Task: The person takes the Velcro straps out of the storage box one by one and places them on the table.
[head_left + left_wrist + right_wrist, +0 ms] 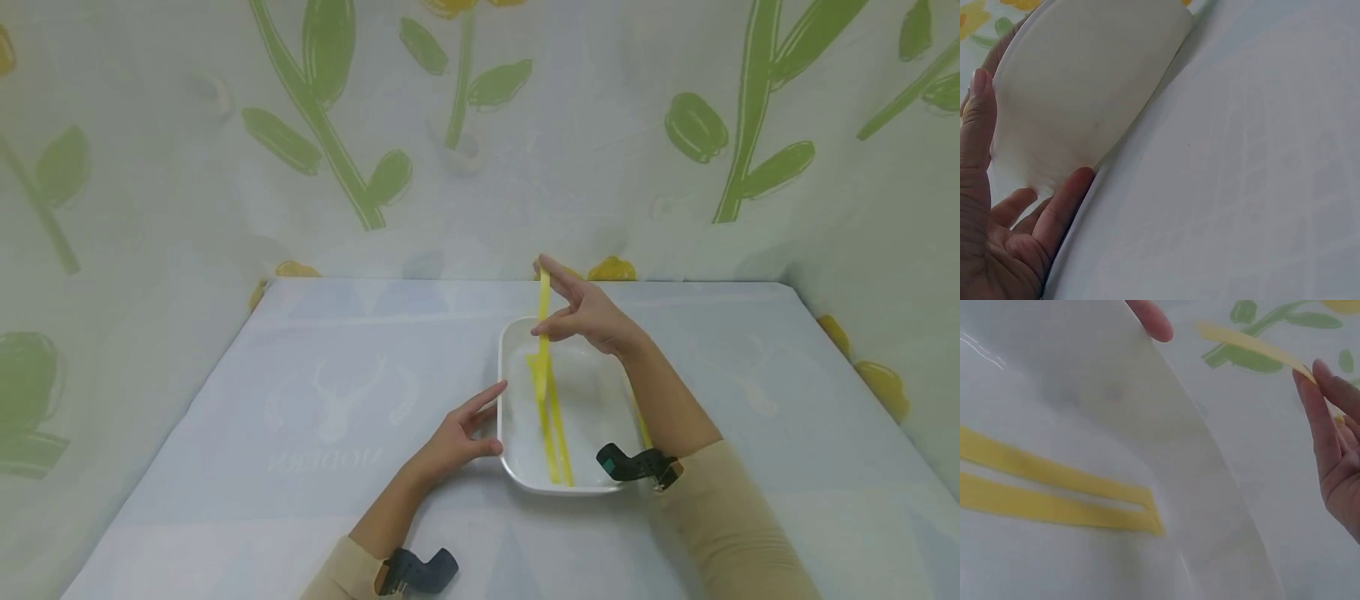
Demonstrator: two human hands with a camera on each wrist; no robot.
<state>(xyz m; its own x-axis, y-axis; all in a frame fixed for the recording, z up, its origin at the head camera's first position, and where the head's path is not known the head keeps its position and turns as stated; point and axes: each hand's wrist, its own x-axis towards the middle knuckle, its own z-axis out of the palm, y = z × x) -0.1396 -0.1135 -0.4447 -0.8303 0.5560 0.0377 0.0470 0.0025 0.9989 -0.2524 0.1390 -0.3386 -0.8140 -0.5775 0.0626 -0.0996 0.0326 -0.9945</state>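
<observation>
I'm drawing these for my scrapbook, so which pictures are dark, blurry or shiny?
Head view: fairly bright, with the white rectangular tray easy to make out. Left wrist view: dimmer and greyer, the tray's side hazy near the left hand. Right wrist view: thin shiny streaks at upper left, and the yellow strips look a little soft.

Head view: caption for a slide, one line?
Right hand holds a yellow strip over a white tray with more strip inside; left hand touches the tray's side.
</observation>
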